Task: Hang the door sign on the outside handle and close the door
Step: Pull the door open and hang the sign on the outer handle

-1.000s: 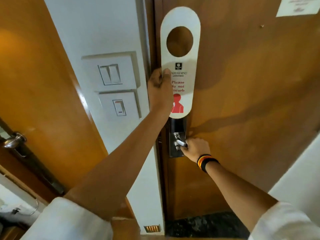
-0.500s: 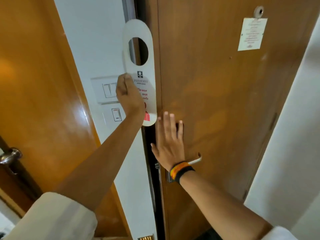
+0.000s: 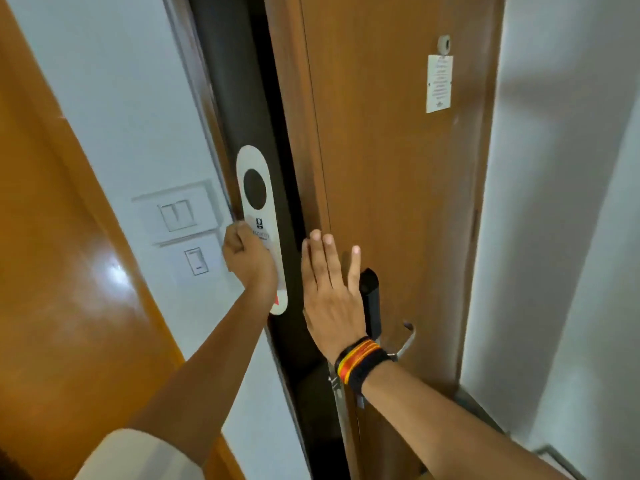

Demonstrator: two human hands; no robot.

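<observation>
Your left hand (image 3: 247, 258) grips the sign (image 3: 259, 216) upright in the dark gap beside the door (image 3: 391, 188). Your right hand (image 3: 329, 292) lies flat, fingers spread, on the door's edge above the handle (image 3: 406, 341).

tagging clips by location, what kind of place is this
Most likely a hotel room, seen from inside at the entrance. The left hand holds a white door sign with a handle hole, a printed notice hangs under the peephole, and the door has a tall black lock plate.
</observation>
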